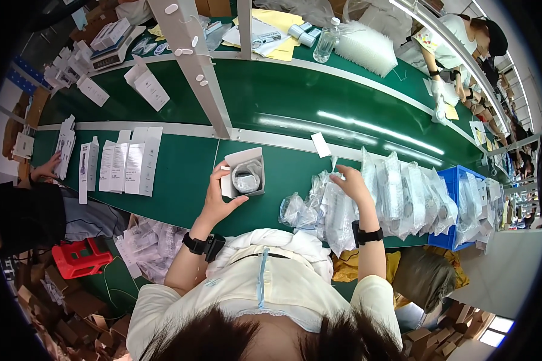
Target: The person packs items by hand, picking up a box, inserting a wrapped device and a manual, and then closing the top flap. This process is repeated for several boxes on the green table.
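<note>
On the green table in front of me stands a small white cardboard box (262, 173) with its top flaps raised. Inside it is a round object wrapped in clear plastic (247, 178). My left hand (215, 196) is closed round the left and near sides of this box. Farther right, my right hand (352, 182) is over a pile of clear plastic-wrapped items (307, 210), its thumb and forefinger slightly apart with nothing visible between them. Whether its fingertips touch the plastic cannot be made out. A white card (320, 145) lies just beyond that hand.
Upright plastic-wrapped items (391, 189) line up on the right, beside a blue crate (448, 239). White printed boxes (129, 161) stand at left, near another person's hand (46, 168). A metal post (193, 66) rises beyond the table. A red stool (78, 259) is at lower left.
</note>
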Available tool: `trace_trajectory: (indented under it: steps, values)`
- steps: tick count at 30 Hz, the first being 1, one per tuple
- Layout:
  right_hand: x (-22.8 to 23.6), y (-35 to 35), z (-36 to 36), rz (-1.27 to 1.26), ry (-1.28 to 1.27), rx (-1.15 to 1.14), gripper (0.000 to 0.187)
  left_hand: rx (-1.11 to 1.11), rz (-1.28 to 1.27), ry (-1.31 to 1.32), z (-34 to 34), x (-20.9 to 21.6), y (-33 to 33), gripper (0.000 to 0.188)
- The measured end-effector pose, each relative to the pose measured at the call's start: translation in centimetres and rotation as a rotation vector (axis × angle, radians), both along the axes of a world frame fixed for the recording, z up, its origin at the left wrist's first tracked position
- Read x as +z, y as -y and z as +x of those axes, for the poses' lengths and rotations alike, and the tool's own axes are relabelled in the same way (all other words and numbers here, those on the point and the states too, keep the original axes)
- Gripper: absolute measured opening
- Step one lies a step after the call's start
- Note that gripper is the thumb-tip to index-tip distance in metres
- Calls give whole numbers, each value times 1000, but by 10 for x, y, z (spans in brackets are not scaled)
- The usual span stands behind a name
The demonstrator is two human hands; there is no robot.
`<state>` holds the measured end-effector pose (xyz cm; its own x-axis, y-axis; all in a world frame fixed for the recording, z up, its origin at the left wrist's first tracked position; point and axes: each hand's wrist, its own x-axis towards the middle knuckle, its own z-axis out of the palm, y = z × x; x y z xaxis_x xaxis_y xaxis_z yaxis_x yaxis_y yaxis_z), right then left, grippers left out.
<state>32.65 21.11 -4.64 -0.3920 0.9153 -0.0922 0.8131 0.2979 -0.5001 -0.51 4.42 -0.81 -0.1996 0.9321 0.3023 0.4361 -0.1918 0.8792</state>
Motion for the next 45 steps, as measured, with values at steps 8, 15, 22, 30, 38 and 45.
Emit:
trace_trajectory:
  steps: [8,15,22,30,38,45]
  values:
    - [-14,-19,-36,-53,232,377,26,54,-102,-199,9,38,-14,27]
    - [-8,-22,-73,-616,-779,-88,24,100,-56,-244,5,41,-22,14]
    - [18,-10,-98,-979,-1453,-637,28,164,-34,-160,2,36,-28,12]
    - [74,29,-115,-1180,-1634,-140,28,178,-63,-120,0,39,-34,12]
    - [97,52,-133,-1035,-1430,-143,29,180,-46,-119,1,35,-30,12]
    - [77,46,-104,-926,-1555,-82,33,161,-34,-106,0,36,-30,12]
